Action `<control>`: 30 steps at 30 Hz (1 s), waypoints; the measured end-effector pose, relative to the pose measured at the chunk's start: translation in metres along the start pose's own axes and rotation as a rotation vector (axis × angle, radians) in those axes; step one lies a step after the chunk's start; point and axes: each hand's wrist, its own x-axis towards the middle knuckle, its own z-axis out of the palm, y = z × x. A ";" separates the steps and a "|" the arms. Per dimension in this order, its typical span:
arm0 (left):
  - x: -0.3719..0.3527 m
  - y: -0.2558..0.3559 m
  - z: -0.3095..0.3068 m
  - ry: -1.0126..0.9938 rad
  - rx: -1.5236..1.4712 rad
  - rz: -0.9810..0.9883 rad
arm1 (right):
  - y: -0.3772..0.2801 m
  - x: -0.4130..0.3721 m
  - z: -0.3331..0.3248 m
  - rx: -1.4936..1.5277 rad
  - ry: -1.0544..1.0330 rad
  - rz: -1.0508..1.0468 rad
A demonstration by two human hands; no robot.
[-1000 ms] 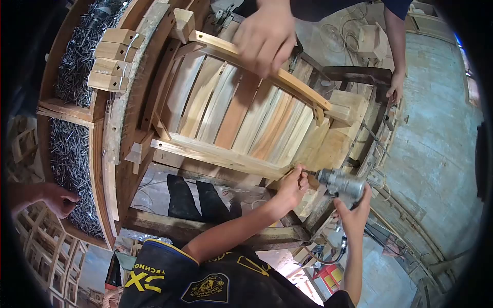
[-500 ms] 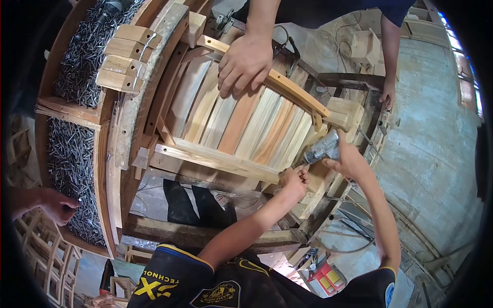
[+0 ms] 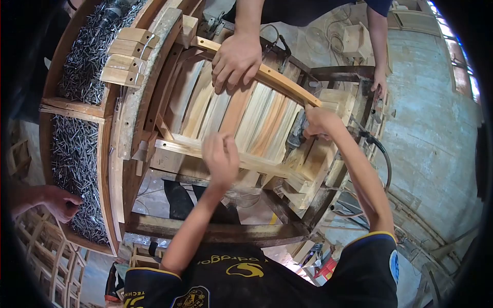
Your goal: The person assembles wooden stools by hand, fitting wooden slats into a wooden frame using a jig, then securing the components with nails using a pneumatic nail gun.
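My left hand (image 3: 221, 156) is over the near rail (image 3: 251, 163) of a slatted wooden panel (image 3: 239, 110), its fingers curled together and slightly blurred; whatever it may pinch is too small to make out. At the right end of the panel, my right hand (image 3: 321, 123) grips a grey power tool (image 3: 297, 132), partly hidden behind the fingers. A co-worker's hand (image 3: 237, 61) presses on the far rail (image 3: 280, 79) and the slats.
Screws fill a divided wooden box (image 3: 104, 169) at left, with another person's hand (image 3: 62, 204) over it. Small wooden blocks (image 3: 126, 61) sit beside it. The co-worker's other hand (image 3: 379, 84) rests by the dark metal frame (image 3: 341, 72). A black hose (image 3: 386, 159) curves at right.
My left hand has moved left from the tool's tip to above the near rail. My right hand and the tool have shifted up and left, and the tool has turned.
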 end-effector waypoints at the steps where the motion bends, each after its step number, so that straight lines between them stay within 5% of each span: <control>1: 0.008 -0.015 0.003 0.019 0.106 0.084 | -0.002 0.002 0.003 -0.050 -0.007 0.009; 11: 0.005 -0.017 0.012 0.106 0.357 0.140 | -0.007 -0.022 -0.002 -0.044 -0.037 0.033; 15: 0.001 -0.017 0.011 0.116 0.375 0.144 | 0.038 -0.071 0.054 0.017 0.717 -0.102; 19: 0.002 -0.016 0.017 0.108 0.408 0.164 | 0.026 -0.204 0.115 0.537 0.988 0.217; 22: -0.002 -0.014 0.016 0.074 0.420 0.145 | 0.014 -0.256 0.198 0.600 1.164 0.400; 25: -0.004 -0.013 0.018 0.047 0.435 0.098 | 0.003 -0.283 0.253 0.716 0.979 0.577; 30: -0.003 -0.014 0.017 0.017 0.460 0.110 | 0.009 -0.261 0.335 0.789 1.087 0.622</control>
